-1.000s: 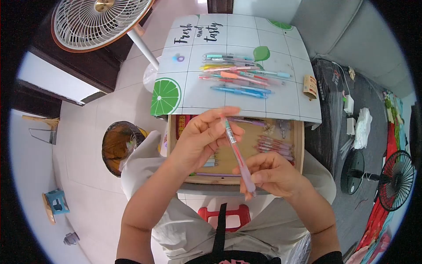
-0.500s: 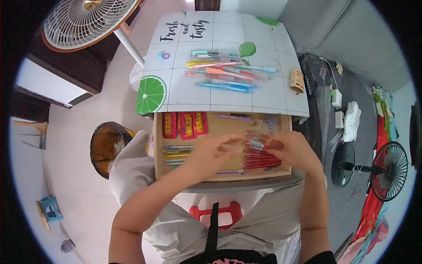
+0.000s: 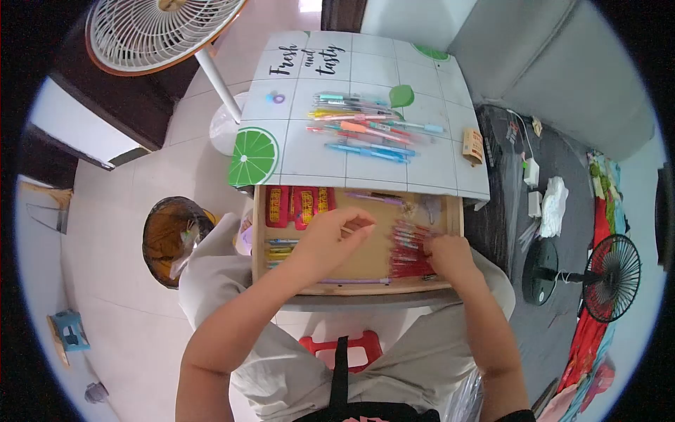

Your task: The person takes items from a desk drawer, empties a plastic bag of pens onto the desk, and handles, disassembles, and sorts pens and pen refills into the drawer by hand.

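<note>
My left hand (image 3: 329, 243) hovers over the middle of the open drawer (image 3: 455, 211), fingers curled, with a gap between thumb and fingertips and nothing visible in it. On the drawer's right side, my right hand (image 3: 452, 259) has its fingers bunched at a row of red pens (image 3: 408, 254); what they pinch is hidden. Red packets (image 3: 306, 206) lie at the drawer's back left, with yellow and blue pens (image 3: 281, 247) in front of them. A purple pen (image 3: 362, 281) runs along the front edge. Several mixed pens (image 3: 373, 130) are spread on the tabletop (image 3: 309, 158).
A carton piece (image 3: 473, 146) sits at the tabletop's right, small rings (image 3: 278, 99) at its left. A white fan (image 3: 165, 32) stands back left, a lined bin (image 3: 176, 239) on the left floor, a black fan (image 3: 610, 278) at right. A red stool (image 3: 362, 348) is below.
The pen held between both hands over the drawer is no longer seen there. My right hand has moved down to the red pens, its fingers now closer together; my left hand has let go.
</note>
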`<state>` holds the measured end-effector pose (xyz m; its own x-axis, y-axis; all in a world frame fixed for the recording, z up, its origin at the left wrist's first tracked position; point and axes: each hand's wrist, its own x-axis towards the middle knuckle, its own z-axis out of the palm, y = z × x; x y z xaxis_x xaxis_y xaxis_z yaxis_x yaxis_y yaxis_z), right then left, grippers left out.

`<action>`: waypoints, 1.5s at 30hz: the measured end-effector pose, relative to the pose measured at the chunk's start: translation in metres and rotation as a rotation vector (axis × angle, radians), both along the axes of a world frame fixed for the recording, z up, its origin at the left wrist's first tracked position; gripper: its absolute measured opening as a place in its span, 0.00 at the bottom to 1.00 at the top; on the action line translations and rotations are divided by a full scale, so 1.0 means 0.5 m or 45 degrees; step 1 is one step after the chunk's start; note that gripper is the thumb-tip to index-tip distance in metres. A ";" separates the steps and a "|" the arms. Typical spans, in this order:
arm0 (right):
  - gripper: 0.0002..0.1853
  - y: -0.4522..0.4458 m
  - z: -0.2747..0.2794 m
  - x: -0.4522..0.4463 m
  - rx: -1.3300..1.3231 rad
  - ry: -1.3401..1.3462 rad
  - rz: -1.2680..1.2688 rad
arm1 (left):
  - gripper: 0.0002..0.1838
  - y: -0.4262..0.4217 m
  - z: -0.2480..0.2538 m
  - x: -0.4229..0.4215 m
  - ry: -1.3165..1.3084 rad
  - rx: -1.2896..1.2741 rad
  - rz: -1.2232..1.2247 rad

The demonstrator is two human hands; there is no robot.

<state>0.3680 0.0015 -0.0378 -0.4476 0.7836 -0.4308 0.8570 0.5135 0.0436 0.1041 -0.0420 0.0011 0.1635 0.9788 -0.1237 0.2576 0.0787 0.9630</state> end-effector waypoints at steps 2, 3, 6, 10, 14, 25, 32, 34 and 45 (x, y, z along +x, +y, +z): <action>0.05 -0.004 -0.008 0.005 0.004 0.044 -0.014 | 0.11 0.003 0.010 -0.007 -0.035 0.053 0.036; 0.05 -0.008 -0.013 0.001 0.014 -0.066 -0.004 | 0.11 0.005 0.017 -0.012 -0.035 0.071 0.052; 0.05 0.008 0.027 -0.019 -0.004 -0.077 0.029 | 0.10 0.010 0.032 -0.025 -0.024 0.057 0.109; 0.05 0.045 0.125 -0.092 0.095 0.730 -0.050 | 0.09 0.017 0.027 -0.037 -0.173 0.055 0.174; 0.06 0.119 0.161 -0.166 0.321 0.962 -0.062 | 0.08 0.027 0.023 -0.046 -0.311 0.051 0.288; 0.09 0.146 0.113 -0.223 0.595 0.732 0.225 | 0.07 0.038 0.017 -0.065 -0.497 0.050 0.460; 0.06 0.078 0.162 -0.200 -0.546 1.599 -0.630 | 0.09 0.021 0.032 -0.044 -0.320 0.107 0.342; 0.08 0.058 0.169 -0.194 -1.011 2.159 -0.882 | 0.12 0.016 0.038 -0.025 -0.419 0.090 0.255; 0.10 0.006 0.170 -0.161 -1.151 2.465 -0.771 | 0.14 -0.015 0.076 0.013 -0.691 0.153 0.151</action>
<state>0.2877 0.0045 0.0474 -0.4999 0.8587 -0.1128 -0.4338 -0.3609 -0.8256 0.1104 -0.0493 0.0391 0.0607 0.9963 0.0611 -0.2807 -0.0417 0.9589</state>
